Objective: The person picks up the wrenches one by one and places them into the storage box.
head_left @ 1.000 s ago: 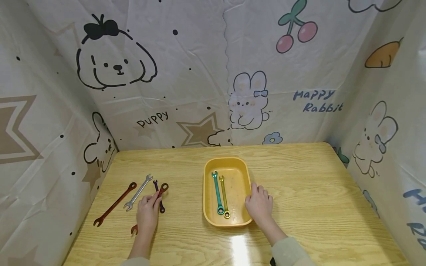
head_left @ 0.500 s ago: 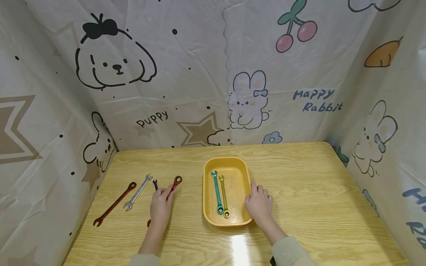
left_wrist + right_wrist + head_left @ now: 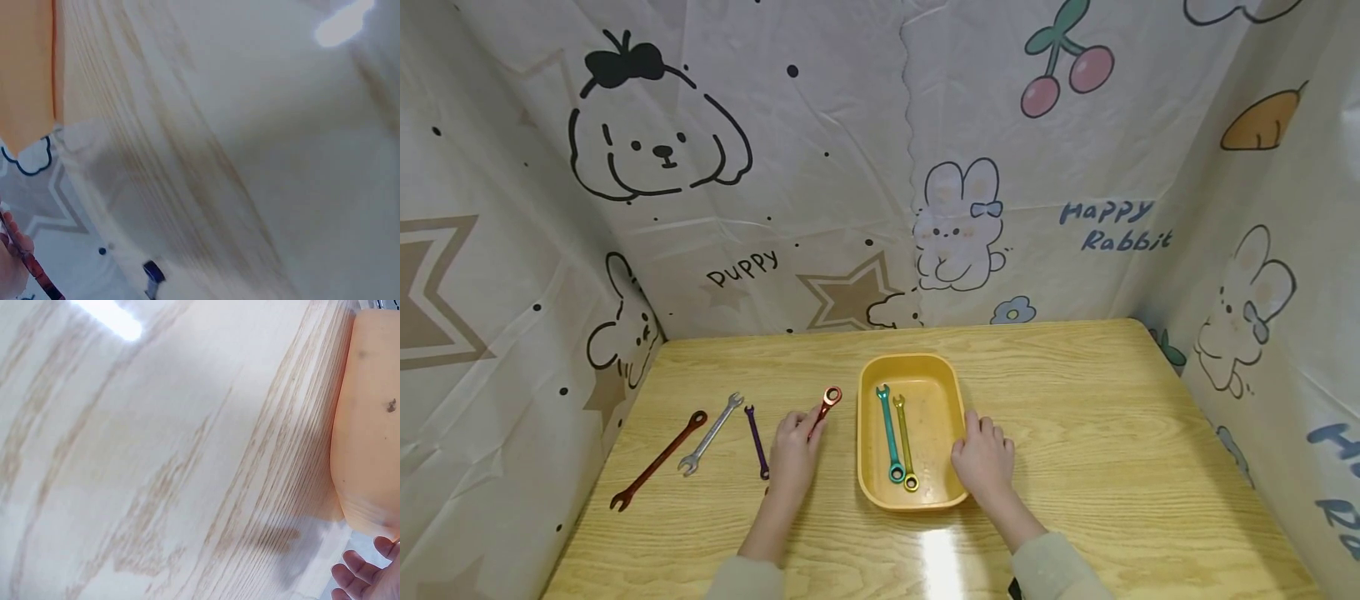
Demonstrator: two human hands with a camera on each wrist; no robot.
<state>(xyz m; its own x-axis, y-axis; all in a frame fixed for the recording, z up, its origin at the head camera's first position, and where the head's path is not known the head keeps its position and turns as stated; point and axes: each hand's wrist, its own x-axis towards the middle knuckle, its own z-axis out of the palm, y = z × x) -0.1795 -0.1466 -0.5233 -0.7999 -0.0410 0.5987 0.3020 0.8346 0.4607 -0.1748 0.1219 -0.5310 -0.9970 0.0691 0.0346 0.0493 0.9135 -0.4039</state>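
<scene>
My left hand [image 3: 795, 454] grips a shiny red ratcheting combination wrench [image 3: 827, 407] near its ring end, just left of the yellow tray [image 3: 912, 505]. Most of the shaft is hidden under the hand. In the left wrist view, part of this wrench [image 3: 42, 276] shows past the fingers. My right hand [image 3: 985, 456] holds the tray's right rim, with the thumb side at the edge. Its fingers [image 3: 356, 575] show beside the tray wall [image 3: 369, 425] in the right wrist view. Inside the tray lie a teal wrench [image 3: 890, 433] and a yellow-green wrench [image 3: 905, 442].
Left on the wood-grain table [image 3: 1075, 400] lie a small purple wrench [image 3: 757, 442], a silver open-end wrench [image 3: 711, 435] and a long dark red wrench [image 3: 658, 460]. A printed cloth [image 3: 820, 167] encloses the table's back and sides.
My left hand has moved right with the red wrench, from over the purple wrench to near the tray. The purple wrench is now mostly uncovered. My right hand and the tray have stayed put.
</scene>
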